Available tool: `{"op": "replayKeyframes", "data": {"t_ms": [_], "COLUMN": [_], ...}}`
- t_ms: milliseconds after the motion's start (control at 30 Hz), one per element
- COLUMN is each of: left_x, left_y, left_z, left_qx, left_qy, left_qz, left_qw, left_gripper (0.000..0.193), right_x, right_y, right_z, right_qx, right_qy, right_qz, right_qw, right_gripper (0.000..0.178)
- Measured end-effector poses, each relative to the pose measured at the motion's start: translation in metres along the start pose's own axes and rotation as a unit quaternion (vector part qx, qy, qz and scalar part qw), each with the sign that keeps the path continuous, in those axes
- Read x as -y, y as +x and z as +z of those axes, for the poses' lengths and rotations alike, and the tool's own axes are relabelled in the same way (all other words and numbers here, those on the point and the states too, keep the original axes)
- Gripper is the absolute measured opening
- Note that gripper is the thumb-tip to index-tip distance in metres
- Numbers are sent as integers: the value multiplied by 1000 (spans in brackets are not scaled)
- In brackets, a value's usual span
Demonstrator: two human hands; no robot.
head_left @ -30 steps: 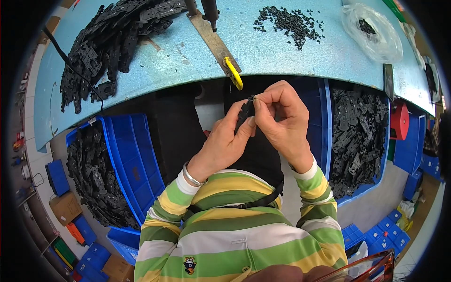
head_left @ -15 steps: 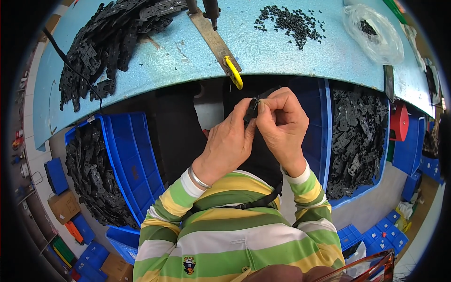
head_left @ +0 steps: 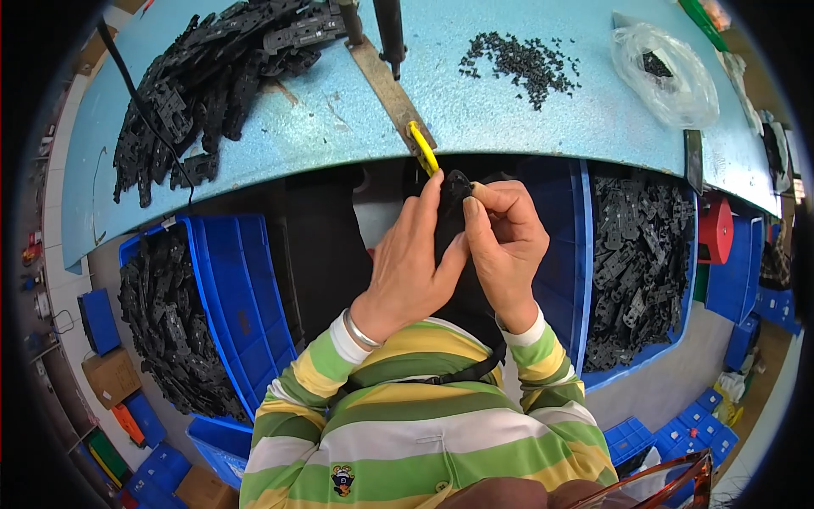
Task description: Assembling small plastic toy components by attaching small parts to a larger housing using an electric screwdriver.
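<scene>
While left hand (head_left: 409,265) clasps one black part (head_left: 457,187), right hand (head_left: 507,248) pinches its edge, two heaped crates (head_left: 244,293) alongside

A black part (head_left: 303,36) bears marks too small to read

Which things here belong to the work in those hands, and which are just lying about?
Seem to belong:
- black part in the left hand, with the right hand at its edge
- similar-looking black parts heaped on the blue bench
- possibly, small black pieces scattered there

Seem just lying about:
- cardboard box, far left
- red object, far right
</scene>
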State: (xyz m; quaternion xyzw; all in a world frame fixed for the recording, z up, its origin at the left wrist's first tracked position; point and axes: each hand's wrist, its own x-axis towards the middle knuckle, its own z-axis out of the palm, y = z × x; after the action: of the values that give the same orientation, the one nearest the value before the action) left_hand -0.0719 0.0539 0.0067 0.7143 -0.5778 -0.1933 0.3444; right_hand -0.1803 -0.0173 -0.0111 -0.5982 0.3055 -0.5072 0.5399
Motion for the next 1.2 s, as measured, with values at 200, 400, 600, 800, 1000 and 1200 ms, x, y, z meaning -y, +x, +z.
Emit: {"op": "replayKeyframes", "data": {"t_ms": [200, 400, 600, 800, 1000, 1200], "left_x": [24, 21, 22, 26, 26, 33], "left_y": [-2, 8, 14, 18, 29, 45], "left_z": [19, -1, -10, -17, -25, -34], "left_qx": [-85, -102, -114, -110, -95, -64], "left_qy": [-298, -298, -279, -280, -337, -407], "left_qz": [27, 41, 49, 62, 58, 38], "left_qw": [950, 948, 952, 952, 935, 910], "left_gripper": [67, 70, 69, 69, 67, 65], "right_x": [1, 2, 3, 5, 13, 11], "right_y": [9, 16, 22, 25, 37, 59], "right_z": [12, 22, 30, 37, 49, 63], "right_qx": [-3, -22, -12, -4, 2, -14], "right_qy": [10, 1, -25, 12, 41, 12], "right_qz": [-11, -53, -78, -83, -102, -167], "right_qw": [1000, 998, 997, 996, 994, 986], "right_gripper": [10, 10, 12, 14, 17, 18]}}
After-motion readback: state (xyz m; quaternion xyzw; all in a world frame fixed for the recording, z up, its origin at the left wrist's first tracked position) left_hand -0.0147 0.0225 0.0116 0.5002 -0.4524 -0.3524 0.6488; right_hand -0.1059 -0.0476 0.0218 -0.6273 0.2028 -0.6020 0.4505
